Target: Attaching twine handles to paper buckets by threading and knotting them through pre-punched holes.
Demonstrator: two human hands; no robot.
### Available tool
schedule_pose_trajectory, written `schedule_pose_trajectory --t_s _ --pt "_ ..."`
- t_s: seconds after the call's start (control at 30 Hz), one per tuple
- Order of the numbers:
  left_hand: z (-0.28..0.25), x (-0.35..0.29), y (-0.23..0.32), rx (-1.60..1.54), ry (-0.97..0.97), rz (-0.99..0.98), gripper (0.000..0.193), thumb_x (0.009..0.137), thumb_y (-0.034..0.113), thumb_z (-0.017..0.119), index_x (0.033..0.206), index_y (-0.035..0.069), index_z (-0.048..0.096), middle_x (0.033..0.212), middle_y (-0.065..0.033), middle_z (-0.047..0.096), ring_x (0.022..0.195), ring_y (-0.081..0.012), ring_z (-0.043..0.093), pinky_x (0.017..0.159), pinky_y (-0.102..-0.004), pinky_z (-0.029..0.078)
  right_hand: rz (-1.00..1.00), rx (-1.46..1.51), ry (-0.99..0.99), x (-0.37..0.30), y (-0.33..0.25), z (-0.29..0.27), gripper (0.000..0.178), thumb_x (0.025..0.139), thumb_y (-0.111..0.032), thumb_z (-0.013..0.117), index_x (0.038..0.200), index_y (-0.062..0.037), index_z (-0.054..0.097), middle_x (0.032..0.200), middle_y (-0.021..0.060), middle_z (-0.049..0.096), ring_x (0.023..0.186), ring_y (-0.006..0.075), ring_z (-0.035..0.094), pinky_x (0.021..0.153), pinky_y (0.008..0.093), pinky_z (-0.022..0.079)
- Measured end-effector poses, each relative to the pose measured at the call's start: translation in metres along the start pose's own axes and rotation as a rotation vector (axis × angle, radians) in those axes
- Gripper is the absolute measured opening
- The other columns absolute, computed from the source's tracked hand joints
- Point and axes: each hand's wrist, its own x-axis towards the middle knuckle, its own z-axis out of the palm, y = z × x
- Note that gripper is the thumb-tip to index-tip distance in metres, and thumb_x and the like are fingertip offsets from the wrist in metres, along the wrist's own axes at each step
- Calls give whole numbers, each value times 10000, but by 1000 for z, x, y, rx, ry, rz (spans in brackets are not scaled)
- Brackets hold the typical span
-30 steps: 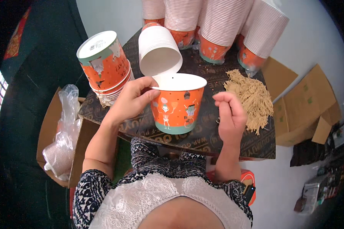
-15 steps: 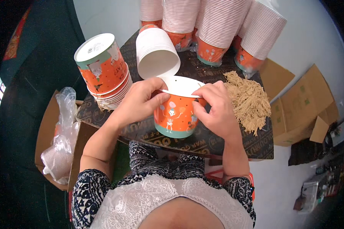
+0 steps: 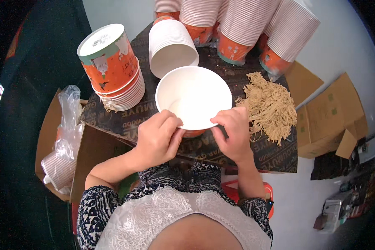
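Observation:
Between my hands is an orange paper bucket (image 3: pixel 194 93), tipped so that its white inside faces up toward me. My left hand (image 3: pixel 159 137) is closed at the near rim on the left, fingers and thumb pinched there; any thin cord in that pinch is too small to make out. The near rim on the right is held by my right hand (image 3: pixel 232 134), thumb below and fingers on top. Right of the bucket lies a pile of tan cords (image 3: pixel 273 108). To the left stands an upside-down stack of orange buckets (image 3: pixel 109 73), with cords hanging at its lower rims.
Nested white-rimmed buckets (image 3: pixel 173 46) lie on their side behind my hands. Several tall bucket stacks in clear plastic (image 3: pixel 248 21) line the back of the dark printed table (image 3: pixel 204 156). Cardboard boxes (image 3: pixel 333 112) stand at right; another box (image 3: pixel 81 162) at left holds wrapped buckets.
The bucket has tilted toward me, so its inside now shows instead of its printed front. Both hands have moved lower with it, still at its rim.

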Motion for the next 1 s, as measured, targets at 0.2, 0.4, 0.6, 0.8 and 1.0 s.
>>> schedule_pose_trajectory --t_s 0.2,0.4,0.6,0.8,1.0 --pt "-21 -3 13 -53 -240 -104 171 802 74 720 901 9 598 810 -154 611 655 -343 634 556 -406 509 -92 -7 6 -25 4 11 349 683 7 753 999 -80 630 980 47 616 874 270 529 767 383 438" --pt "-54 20 31 -3 -554 -117 156 900 153 648 902 3 606 729 -154 610 608 -359 630 537 -417 512 -186 -26 41 -38 -4 13 308 678 -18 753 957 -91 643 982 39 621 871 256 510 761 376 426" --pt "-62 32 43 -51 -419 -154 112 905 108 637 909 4 595 742 -148 611 614 -361 638 522 -412 507 -221 -113 119 -47 -2 11 213 706 -94 741 898 -138 658 971 18 622 873 254 483 766 381 396" --pt "-47 52 39 -267 -498 -121 79 859 2 629 934 -14 615 847 -171 591 804 -369 613 681 -411 493 -259 -90 99 -49 -2 15 230 720 -100 752 928 -130 661 986 19 616 867 250 467 739 385 392" --pt "-20 54 17 -282 -714 -164 108 853 33 654 939 -21 617 873 -172 630 833 -360 630 723 -409 493 -337 -80 101 -46 -1 17 284 694 -108 720 964 -68 644 1036 35 625 857 213 470 634 345 402"
